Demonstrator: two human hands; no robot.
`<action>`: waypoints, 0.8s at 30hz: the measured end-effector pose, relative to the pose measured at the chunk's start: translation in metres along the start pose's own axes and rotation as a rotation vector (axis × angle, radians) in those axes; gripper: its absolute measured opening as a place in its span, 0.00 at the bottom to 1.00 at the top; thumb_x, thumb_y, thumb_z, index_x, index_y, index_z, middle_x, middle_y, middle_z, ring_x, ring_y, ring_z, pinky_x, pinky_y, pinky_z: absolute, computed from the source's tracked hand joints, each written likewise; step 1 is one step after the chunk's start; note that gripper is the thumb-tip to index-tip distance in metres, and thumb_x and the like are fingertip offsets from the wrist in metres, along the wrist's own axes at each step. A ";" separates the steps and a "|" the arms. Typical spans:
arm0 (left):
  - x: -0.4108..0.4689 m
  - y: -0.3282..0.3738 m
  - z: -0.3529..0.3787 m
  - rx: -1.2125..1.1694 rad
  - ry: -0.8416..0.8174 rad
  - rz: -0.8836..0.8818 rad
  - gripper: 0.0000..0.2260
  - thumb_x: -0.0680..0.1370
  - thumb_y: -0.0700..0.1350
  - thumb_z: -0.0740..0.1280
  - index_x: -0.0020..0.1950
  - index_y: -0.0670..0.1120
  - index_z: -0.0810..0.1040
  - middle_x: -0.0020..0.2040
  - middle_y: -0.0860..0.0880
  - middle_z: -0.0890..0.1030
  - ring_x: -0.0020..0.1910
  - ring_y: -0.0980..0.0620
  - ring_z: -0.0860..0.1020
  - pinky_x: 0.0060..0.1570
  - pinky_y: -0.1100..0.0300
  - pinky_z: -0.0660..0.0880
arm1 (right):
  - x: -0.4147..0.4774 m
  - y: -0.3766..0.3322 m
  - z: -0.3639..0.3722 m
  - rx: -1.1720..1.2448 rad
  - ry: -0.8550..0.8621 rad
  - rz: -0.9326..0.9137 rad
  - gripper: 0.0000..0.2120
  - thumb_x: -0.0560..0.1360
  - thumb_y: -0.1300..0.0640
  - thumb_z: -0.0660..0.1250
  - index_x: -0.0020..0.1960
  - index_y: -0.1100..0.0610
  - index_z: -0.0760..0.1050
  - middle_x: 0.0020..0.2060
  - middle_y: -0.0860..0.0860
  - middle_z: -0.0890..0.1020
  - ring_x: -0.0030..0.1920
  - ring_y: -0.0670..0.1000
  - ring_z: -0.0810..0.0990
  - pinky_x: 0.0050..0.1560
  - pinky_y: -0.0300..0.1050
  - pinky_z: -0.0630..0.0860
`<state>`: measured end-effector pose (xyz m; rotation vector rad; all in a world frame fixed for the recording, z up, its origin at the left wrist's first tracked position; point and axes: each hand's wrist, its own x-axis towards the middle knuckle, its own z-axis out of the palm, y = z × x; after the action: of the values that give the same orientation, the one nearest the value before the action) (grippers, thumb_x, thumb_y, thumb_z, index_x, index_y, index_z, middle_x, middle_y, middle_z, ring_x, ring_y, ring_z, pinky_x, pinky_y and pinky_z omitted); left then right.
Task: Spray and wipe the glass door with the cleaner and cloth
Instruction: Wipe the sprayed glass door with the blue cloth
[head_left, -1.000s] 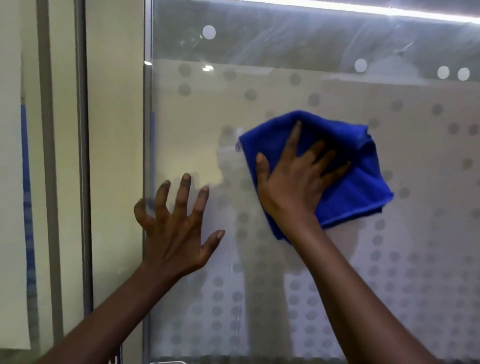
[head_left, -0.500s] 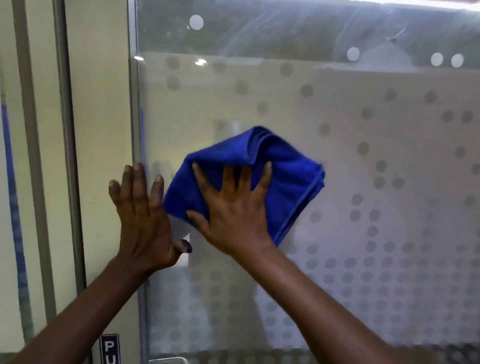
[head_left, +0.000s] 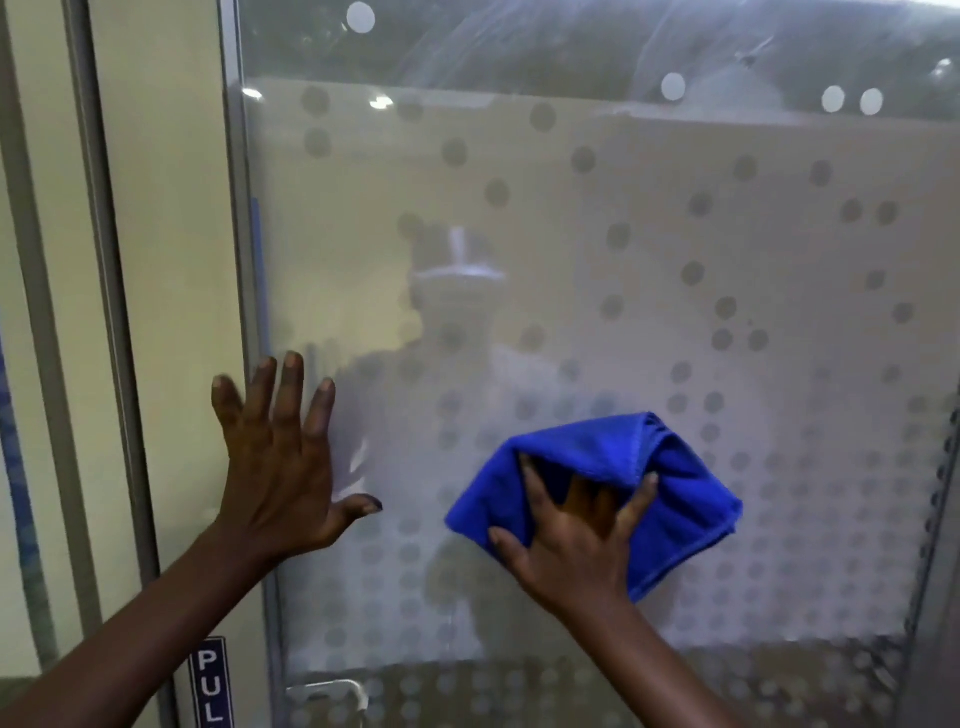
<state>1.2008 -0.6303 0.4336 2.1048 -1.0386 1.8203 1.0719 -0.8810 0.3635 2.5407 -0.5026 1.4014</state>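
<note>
1. The glass door (head_left: 675, 260) fills most of my view, its frosted dots thickening toward the bottom. Smears show on the clear band along the top, so I judge the wiping is far from done and the upper part needs a pass too.
2. The door's metal edge (head_left: 234, 260) runs down the left, and a small sign (head_left: 209, 680) sits beside it low down.
3. My left hand (head_left: 283, 467) is spread wide and flat, holding nothing, with its fingers pressed on the glass just inside that edge. I use it to brace the door so it does not swing under pressure.
4. The blue cloth (head_left: 675, 493) is bunched against the lower middle of the glass, well apart from the left hand.
5. My right hand (head_left: 576, 530) has its fingers splayed, pressing the cloth flat to the pane rather than gripping it.
6. For a clean result I press evenly through the palm and overlap each sweep.
7. The cleaner is nowhere in view.
</note>
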 end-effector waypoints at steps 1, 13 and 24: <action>-0.005 0.001 0.001 0.021 -0.008 0.019 0.44 0.73 0.73 0.50 0.72 0.36 0.60 0.74 0.31 0.57 0.72 0.28 0.57 0.63 0.22 0.54 | 0.001 0.012 -0.002 0.006 -0.009 0.054 0.35 0.71 0.28 0.52 0.73 0.44 0.60 0.64 0.63 0.66 0.66 0.70 0.64 0.65 0.81 0.47; -0.012 0.000 0.007 0.110 -0.023 0.049 0.41 0.70 0.65 0.63 0.73 0.39 0.61 0.76 0.35 0.59 0.76 0.32 0.56 0.66 0.24 0.51 | 0.144 0.053 -0.076 0.072 0.223 0.395 0.38 0.72 0.31 0.48 0.77 0.45 0.45 0.74 0.68 0.59 0.71 0.74 0.55 0.67 0.79 0.46; -0.022 0.024 0.006 -0.055 0.047 0.083 0.43 0.72 0.70 0.54 0.77 0.42 0.52 0.79 0.37 0.50 0.77 0.33 0.50 0.69 0.25 0.47 | 0.088 -0.076 -0.039 0.058 0.234 -0.192 0.37 0.73 0.29 0.51 0.77 0.44 0.52 0.75 0.62 0.58 0.73 0.72 0.51 0.66 0.81 0.43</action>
<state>1.1915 -0.6427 0.4044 2.0061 -1.1669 1.8466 1.1145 -0.8157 0.4584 2.3510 -0.1748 1.6301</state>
